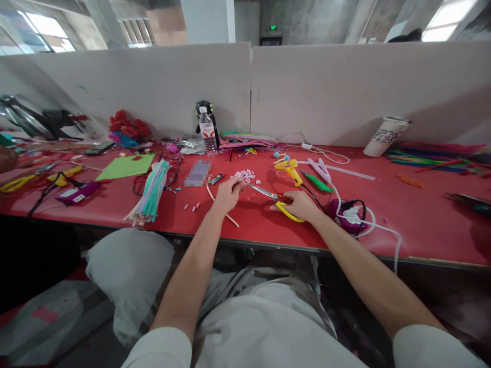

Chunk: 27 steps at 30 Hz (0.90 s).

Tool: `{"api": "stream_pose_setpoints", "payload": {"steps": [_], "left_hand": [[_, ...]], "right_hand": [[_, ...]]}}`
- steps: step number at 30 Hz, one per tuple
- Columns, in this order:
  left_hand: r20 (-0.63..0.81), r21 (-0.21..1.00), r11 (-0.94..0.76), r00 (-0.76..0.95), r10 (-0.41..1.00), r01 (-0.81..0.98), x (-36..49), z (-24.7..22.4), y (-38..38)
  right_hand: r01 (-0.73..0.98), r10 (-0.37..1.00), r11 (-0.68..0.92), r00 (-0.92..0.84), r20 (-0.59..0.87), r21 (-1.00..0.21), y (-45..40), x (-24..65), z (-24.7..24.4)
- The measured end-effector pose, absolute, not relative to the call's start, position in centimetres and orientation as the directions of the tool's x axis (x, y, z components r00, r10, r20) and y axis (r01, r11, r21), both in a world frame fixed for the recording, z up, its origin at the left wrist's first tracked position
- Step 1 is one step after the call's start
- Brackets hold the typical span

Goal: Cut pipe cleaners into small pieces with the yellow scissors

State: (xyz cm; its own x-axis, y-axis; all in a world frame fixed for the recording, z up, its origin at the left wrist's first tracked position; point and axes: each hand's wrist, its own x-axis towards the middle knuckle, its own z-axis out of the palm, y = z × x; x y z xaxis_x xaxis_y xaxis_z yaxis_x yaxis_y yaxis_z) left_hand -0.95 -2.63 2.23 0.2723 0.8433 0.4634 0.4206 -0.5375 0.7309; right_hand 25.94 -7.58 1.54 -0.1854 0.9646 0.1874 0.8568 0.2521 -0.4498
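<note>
Head view: center of frame, left hand [227, 194] has fingertips drawn narrow in a pinch; any small item between them can't be made out. Right hand [293, 204], just right of center, grips scissors [287, 212] by the yellow handles, blades pointing at the left fingertips. Small pale pink pieces [247, 177] lie in a loose pile just beyond the left hand, on the red table [261, 227]. Glue gun [291, 171] right of the pile; pipe-cleaner bundle [153, 191] left of center. Probably a snipping step; another cut would call for a steady pinch, blades lined up, fingertips clear.
</note>
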Motion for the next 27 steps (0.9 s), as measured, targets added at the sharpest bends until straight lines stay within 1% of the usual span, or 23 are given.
{"api": "stream_pose_setpoints", "payload": {"steps": [8,15,20,27], "left_hand": [[0.460,0.735,-0.535,0.274,0.845,0.416,-0.96,2.35,-2.70],[0.466,0.729,-0.544,0.280,0.839,0.416,-0.95,2.21,-2.53],[0.451,0.741,-0.526,0.271,0.850,0.417,-0.89,2.41,-2.75],[0.463,0.727,-0.536,0.270,0.844,0.429,-0.85,2.52,-2.78]], "right_hand": [[0.863,0.969,0.234,-0.168,0.183,-0.447,-7.43,26.02,1.43],[0.844,0.960,0.259,-0.170,0.224,-0.470,-7.64,26.10,1.31],[0.847,0.961,0.256,-0.173,0.215,-0.467,-7.46,26.18,1.08],[0.851,0.965,0.247,-0.171,0.200,-0.464,-7.50,26.12,1.30]]}}
